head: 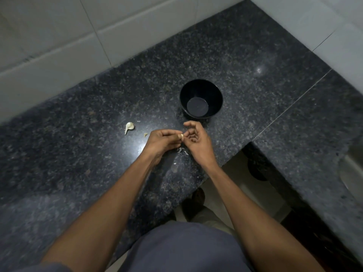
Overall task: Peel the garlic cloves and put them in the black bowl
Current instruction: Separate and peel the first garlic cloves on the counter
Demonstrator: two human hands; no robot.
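A small pale garlic clove [181, 136] sits between my two hands, just above the dark granite counter [78, 154]. My left hand [164, 141] pinches it at the fingertips. My right hand [196, 141] has curled fingers right at the clove's other side, picking at its skin. The black bowl [201, 98] stands upright a short way beyond my hands and looks empty. An unpeeled garlic clove [129, 127] lies on the counter to the left of my left hand. Bits of white peel [181, 151] lie under my hands.
A small scrap of peel [145, 135] lies beside my left hand. White tiled walls [59, 36] close off the back and right. The counter edge [216, 169] steps in just below my right wrist, with floor beneath. A steel sink rim [351, 173] shows at the far right.
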